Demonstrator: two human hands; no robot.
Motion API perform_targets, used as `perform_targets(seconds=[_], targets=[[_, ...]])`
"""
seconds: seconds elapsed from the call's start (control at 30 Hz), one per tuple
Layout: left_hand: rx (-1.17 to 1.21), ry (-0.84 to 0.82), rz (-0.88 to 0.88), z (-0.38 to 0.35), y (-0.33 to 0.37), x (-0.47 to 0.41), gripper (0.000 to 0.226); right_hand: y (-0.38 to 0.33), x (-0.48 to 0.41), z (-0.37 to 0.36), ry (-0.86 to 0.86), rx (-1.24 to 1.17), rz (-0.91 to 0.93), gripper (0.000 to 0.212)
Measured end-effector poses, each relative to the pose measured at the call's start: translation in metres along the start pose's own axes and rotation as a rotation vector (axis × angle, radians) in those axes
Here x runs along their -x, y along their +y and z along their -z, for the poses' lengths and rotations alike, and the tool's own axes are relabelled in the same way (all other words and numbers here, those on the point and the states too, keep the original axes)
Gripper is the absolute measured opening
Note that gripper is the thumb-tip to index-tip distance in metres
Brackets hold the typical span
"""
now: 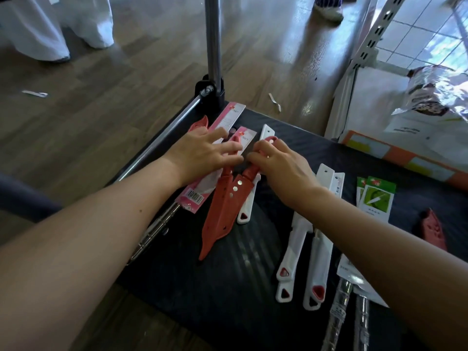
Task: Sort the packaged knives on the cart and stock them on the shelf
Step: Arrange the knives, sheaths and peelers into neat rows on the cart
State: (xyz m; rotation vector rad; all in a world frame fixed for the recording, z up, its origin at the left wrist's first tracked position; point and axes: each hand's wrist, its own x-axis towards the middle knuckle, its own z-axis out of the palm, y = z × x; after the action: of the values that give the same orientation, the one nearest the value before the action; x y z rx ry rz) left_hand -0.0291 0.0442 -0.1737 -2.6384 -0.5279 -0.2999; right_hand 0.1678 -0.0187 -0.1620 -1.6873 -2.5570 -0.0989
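Note:
On the black cart deck lie several packaged knives. My left hand rests with spread fingers on a pink-carded knife pack and the handle of a red sheathed knife. My right hand grips the handle of a second red knife lying beside the first. A white-handled knife lies under them. More white-handled knives lie at the right, under my right forearm. Green-carded packs and another red knife sit further right.
The cart's chrome handle post rises at the deck's far corner, with a rail along the left edge. A white shelf frame holding bagged goods stands at the right. A person's feet show on the wooden floor beyond.

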Motion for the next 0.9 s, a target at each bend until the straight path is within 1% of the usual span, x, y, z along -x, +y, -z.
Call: perform_targets(seconds=[0.07,0.13,0.2,0.23,0.3,0.37,0.47,0.57,0.63,0.67,0.7,0.73,0.8,0.9], targets=[[-0.002,0.029,-0.046,0.005,0.004,-0.003,0.045,0.004,0.009,0.010,0.038,0.038,0.043,0.035],[-0.026,0.011,-0.065,0.012,0.007,-0.004,0.044,0.014,0.020,0.017,-0.011,0.115,0.040,0.037],[-0.029,0.020,-0.066,0.015,0.010,-0.006,0.047,0.024,0.038,0.025,-0.056,0.142,0.038,0.043],[-0.006,0.027,-0.068,0.015,0.012,-0.006,0.050,0.028,0.048,0.031,-0.045,0.156,0.030,0.044],[0.038,0.033,-0.046,0.019,0.020,-0.008,0.060,0.037,0.070,0.039,-0.101,0.183,-0.029,0.041],[0.039,0.008,0.004,0.029,0.032,-0.016,0.055,0.045,0.091,0.049,-0.167,0.185,-0.104,0.037],[0.008,0.013,0.083,0.041,0.053,-0.030,0.045,0.055,0.117,0.065,-0.173,0.190,-0.231,0.032],[0.013,-0.037,0.290,0.047,0.079,-0.046,0.039,0.062,0.141,0.069,-0.216,0.132,-0.410,0.030],[0.081,-0.124,0.413,0.055,0.100,-0.060,0.029,0.067,0.155,0.069,-0.171,0.048,-0.541,0.022],[0.105,-0.212,0.450,0.057,0.110,-0.068,0.029,0.070,0.161,0.068,-0.136,-0.026,-0.614,0.020],[0.125,-0.260,0.470,0.058,0.120,-0.073,0.030,0.073,0.165,0.067,-0.111,-0.128,-0.699,0.024],[0.140,-0.285,0.470,0.060,0.128,-0.078,0.031,0.076,0.169,0.068,-0.083,-0.250,-0.784,0.027],[0.193,-0.299,0.460,0.066,0.142,-0.089,0.031,0.084,0.176,0.070,-0.003,-0.470,-0.944,0.021],[0.273,-0.289,0.449,0.073,0.159,-0.104,0.027,0.093,0.191,0.072,0.064,-0.647,-1.086,0.017]])
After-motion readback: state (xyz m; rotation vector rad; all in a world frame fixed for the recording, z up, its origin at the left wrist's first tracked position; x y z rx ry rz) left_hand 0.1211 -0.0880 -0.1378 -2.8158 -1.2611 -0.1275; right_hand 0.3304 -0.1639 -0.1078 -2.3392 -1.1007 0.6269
